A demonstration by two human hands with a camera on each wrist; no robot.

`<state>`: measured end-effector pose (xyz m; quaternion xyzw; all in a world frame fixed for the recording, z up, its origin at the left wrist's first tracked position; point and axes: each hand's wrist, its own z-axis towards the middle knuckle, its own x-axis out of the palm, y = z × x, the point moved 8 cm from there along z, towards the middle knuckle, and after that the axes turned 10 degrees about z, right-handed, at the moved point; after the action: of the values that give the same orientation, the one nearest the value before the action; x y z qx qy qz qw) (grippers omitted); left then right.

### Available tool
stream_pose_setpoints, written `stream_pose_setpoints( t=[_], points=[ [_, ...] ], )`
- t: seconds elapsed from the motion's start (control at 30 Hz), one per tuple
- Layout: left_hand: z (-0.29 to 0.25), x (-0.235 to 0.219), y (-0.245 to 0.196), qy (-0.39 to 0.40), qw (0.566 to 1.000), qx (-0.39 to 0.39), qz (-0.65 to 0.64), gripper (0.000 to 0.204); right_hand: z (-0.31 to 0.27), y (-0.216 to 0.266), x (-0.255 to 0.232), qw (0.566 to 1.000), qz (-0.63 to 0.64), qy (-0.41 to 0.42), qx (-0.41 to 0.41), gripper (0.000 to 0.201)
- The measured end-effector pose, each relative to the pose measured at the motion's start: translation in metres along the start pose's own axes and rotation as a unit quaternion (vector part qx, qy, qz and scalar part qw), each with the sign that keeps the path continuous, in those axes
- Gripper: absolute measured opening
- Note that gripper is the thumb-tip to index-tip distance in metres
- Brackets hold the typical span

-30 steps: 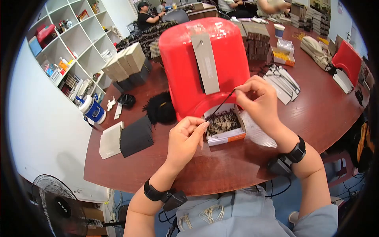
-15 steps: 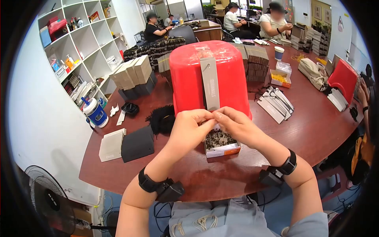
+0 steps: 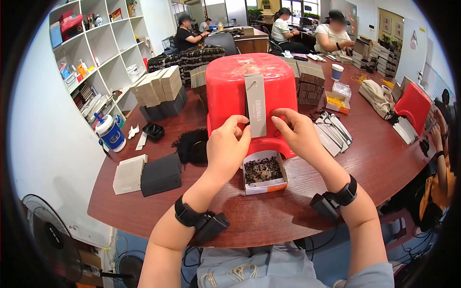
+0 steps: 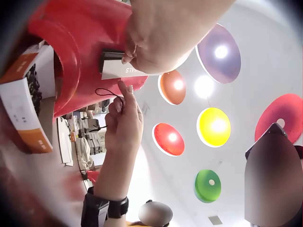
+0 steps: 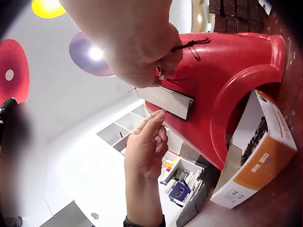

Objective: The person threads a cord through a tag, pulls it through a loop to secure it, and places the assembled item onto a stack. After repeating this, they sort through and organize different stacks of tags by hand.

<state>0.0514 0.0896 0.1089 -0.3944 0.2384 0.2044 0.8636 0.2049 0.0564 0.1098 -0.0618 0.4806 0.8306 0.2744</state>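
A grey hang tag (image 3: 257, 105) printed "ORIGINALS" hangs against the front of a red plastic stool (image 3: 225, 91), with a dark layer behind it. At the tag's left edge, my left hand (image 3: 228, 144) has thumb and forefinger close together, pinching that edge. My right hand (image 3: 300, 132) is just right of the tag, apart from it. It pinches a thin black cord (image 5: 191, 44), whose loop (image 4: 108, 91) sticks out from the fingers toward the stool in the left wrist view. Below, an open box (image 3: 265, 188) contains many black cords (image 3: 263, 171).
Grey tags (image 3: 331, 134) with black cords lie to the right. Grey cards (image 3: 128, 176), black cards (image 3: 161, 175) and a black tassel bundle (image 3: 192, 144) are on the left. Behind stand card stacks (image 3: 156, 86), a box of yellow pieces (image 3: 337, 102) and a paper cup (image 3: 337, 72).
My hands held the cord stretched above the box, then met in front of the tag. Now they are apart on either side of it, the cord in the right. The head view has tilted up.
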Motion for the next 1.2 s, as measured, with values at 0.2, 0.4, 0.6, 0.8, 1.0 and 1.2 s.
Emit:
stream_pose_setpoints(
  t=[0.2, 0.4, 0.6, 0.8, 1.0, 1.2],
  points=[
    [0.003, 0.011, -0.004, 0.029, 1.000, 0.006, -0.002, 0.014, 0.005, 0.008, 0.004, 0.999, 0.012, 0.004, -0.047, 0.020],
    [0.007, 0.014, 0.006, 0.018, 0.996, -0.026, -0.087, 0.013, 0.013, 0.008, -0.003, 0.999, -0.015, 0.031, -0.039, 0.017],
    [0.008, 0.001, 0.011, -0.035, 0.996, -0.050, -0.058, 0.014, 0.016, 0.000, -0.006, 0.998, 0.030, 0.056, -0.003, 0.020],
    [0.006, -0.005, 0.001, -0.089, 0.996, 0.012, 0.004, 0.012, 0.018, -0.001, -0.004, 0.998, 0.005, 0.056, 0.002, 0.021],
    [0.007, 0.001, 0.003, -0.073, 0.997, 0.018, -0.012, 0.013, 0.019, 0.000, -0.005, 0.999, -0.001, 0.046, -0.018, 0.020],
    [0.006, 0.004, -0.004, -0.065, 0.997, 0.046, -0.022, 0.014, 0.019, 0.001, -0.006, 0.999, 0.001, 0.043, -0.023, 0.019]
  ],
)
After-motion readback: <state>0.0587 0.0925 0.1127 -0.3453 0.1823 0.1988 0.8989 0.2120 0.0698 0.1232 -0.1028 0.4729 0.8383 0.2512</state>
